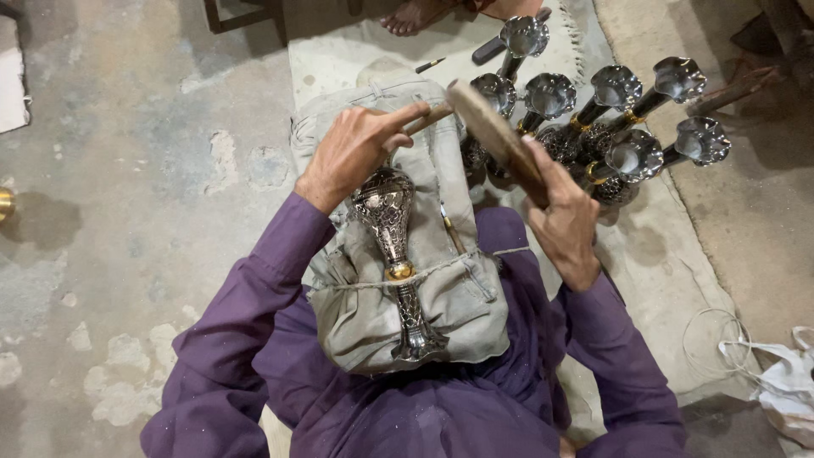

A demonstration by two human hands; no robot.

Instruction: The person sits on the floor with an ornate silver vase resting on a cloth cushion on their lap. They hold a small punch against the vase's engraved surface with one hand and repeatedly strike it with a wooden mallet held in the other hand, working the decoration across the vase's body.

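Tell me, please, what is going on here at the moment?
A person in purple sleeves sits with an engraved silver vase lying on a grey cloth pad on the lap. The left hand holds a thin tool above it; the right hand grips a wooden mallet. More silver vases lie ahead.

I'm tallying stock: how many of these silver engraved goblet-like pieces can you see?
8: one silver engraved piece lies on the grey cloth pad in the lap; seven stand clustered beyond the right hand, for example and. The wooden mallet may hide more.
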